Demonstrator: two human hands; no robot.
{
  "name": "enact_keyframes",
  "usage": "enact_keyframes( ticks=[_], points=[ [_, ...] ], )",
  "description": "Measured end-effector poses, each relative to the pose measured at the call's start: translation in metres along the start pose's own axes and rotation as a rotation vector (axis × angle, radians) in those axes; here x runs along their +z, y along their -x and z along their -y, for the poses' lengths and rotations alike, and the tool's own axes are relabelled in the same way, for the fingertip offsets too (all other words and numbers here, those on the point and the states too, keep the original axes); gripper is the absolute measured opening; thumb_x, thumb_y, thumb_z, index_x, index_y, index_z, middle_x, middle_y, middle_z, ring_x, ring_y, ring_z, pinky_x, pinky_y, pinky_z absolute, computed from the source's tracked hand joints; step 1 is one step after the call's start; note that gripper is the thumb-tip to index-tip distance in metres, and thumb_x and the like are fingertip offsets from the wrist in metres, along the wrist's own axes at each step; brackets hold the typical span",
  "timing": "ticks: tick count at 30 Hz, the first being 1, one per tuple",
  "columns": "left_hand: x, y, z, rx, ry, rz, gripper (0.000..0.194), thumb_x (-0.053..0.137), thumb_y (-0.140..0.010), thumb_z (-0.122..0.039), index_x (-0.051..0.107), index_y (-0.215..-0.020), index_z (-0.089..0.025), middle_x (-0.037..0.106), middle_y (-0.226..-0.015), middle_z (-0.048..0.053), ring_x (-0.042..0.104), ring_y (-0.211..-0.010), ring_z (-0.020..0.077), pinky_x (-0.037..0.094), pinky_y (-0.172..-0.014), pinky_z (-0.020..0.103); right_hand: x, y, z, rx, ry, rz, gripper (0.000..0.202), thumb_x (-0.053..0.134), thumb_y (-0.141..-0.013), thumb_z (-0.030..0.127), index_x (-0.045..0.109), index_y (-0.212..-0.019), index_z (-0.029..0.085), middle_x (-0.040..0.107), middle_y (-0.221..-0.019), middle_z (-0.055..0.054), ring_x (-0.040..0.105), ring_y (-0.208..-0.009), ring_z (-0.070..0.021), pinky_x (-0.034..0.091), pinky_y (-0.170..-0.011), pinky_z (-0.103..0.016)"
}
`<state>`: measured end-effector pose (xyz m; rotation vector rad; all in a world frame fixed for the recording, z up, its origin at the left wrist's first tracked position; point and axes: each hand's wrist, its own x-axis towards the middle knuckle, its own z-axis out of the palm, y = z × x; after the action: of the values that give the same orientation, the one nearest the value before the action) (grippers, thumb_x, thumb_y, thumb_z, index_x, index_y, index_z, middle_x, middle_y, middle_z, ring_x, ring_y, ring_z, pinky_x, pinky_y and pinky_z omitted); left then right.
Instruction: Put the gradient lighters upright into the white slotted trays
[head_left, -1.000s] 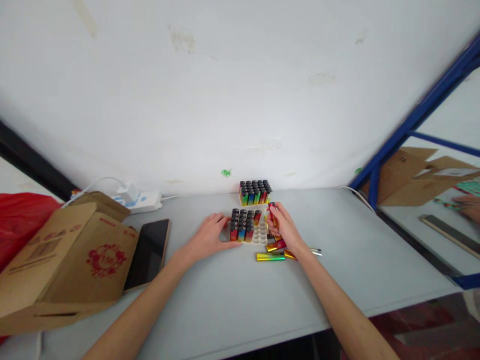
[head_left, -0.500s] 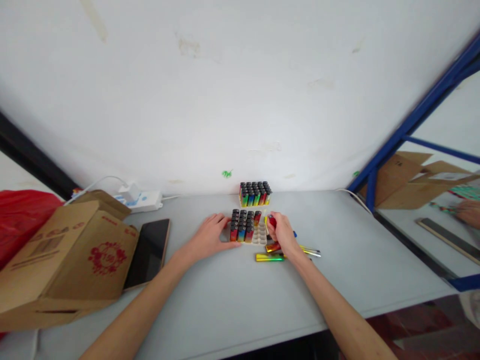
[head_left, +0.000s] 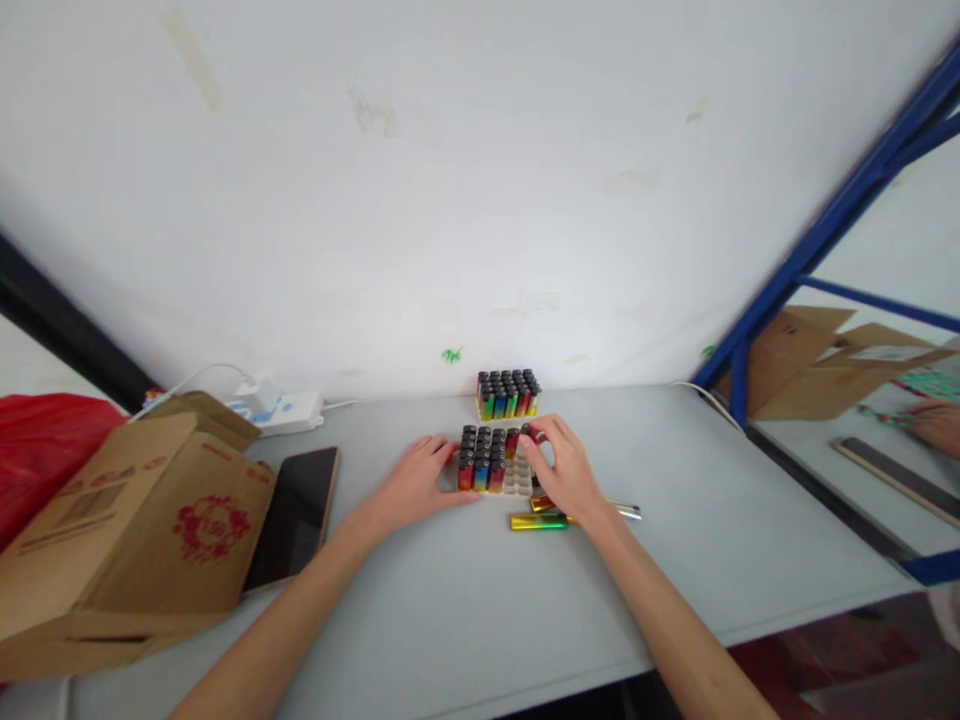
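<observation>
A pale tray (head_left: 517, 482) with round slots stands on the table, its left part filled with upright black-topped lighters (head_left: 481, 470) in red, blue and other colours. My left hand (head_left: 420, 483) grips the tray's left side, thumb at the front corner and fingers further back. At the back right corner of the tray, my right hand (head_left: 568, 472) pinches the black top of a lighter (head_left: 526, 430), which stands upright over the slots; whether it is fully seated I cannot tell. Under and beside my right wrist lie several loose lighters (head_left: 538, 522), gold, green and silver.
Another full block of lighters (head_left: 508, 395) stands behind, near the wall. To the left are a cardboard box (head_left: 150, 530), a dark phone (head_left: 294, 515) and a power strip (head_left: 292, 412). A blue metal frame (head_left: 739, 380) bounds the right; beyond it shows another person's hand (head_left: 937, 425).
My right hand has carried a lighter from the tray's right side left and back to the rear right slot. My left hand keeps its place on the tray.
</observation>
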<state>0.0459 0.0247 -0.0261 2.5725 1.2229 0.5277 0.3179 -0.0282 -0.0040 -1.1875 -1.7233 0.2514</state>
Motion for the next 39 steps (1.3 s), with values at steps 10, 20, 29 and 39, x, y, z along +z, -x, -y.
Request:
enact_keyframes(
  ticks=[10,20,29,39],
  points=[
    [-0.001,0.000,-0.002,-0.004,-0.004,0.000,0.062,0.080,-0.083,-0.076,0.071,-0.109,-0.021,0.072,-0.114,0.013,0.069,-0.107,0.0355,0.055,-0.098,0.047,0.003,0.003,-0.002,0.122,-0.036,0.113,0.027,0.061,-0.106,0.049,0.062,-0.094,0.025,0.075,-0.082,-0.002,0.069,-0.074,-0.0216,0.055,-0.073,-0.033],
    [-0.001,-0.001,-0.002,-0.010,0.021,-0.006,0.067,0.080,-0.081,-0.077,0.073,-0.115,-0.020,0.072,-0.117,0.013,0.070,-0.109,0.0380,0.055,-0.102,0.050,-0.005,-0.001,-0.008,0.163,0.046,0.314,0.037,0.065,-0.106,0.054,0.063,-0.081,0.026,0.069,-0.073,-0.001,0.058,-0.067,-0.0204,0.046,-0.071,-0.032],
    [0.000,-0.002,0.001,-0.011,-0.010,0.010,0.066,0.081,-0.081,-0.078,0.072,-0.113,-0.020,0.073,-0.118,0.014,0.069,-0.111,0.0369,0.055,-0.101,0.048,-0.024,0.007,-0.037,0.130,0.296,0.401,0.040,0.068,-0.106,0.043,0.069,-0.139,0.020,0.069,-0.127,-0.015,0.065,-0.121,-0.0304,0.050,-0.111,-0.044],
    [-0.002,-0.002,0.000,-0.011,-0.023,0.023,0.062,0.080,-0.083,-0.077,0.070,-0.108,-0.021,0.071,-0.115,0.012,0.068,-0.106,0.0349,0.055,-0.097,0.046,-0.021,0.009,-0.052,0.208,0.294,0.411,0.030,0.062,-0.108,0.032,0.066,-0.134,0.018,0.068,-0.119,-0.013,0.067,-0.111,-0.0273,0.054,-0.104,-0.041]
  ],
)
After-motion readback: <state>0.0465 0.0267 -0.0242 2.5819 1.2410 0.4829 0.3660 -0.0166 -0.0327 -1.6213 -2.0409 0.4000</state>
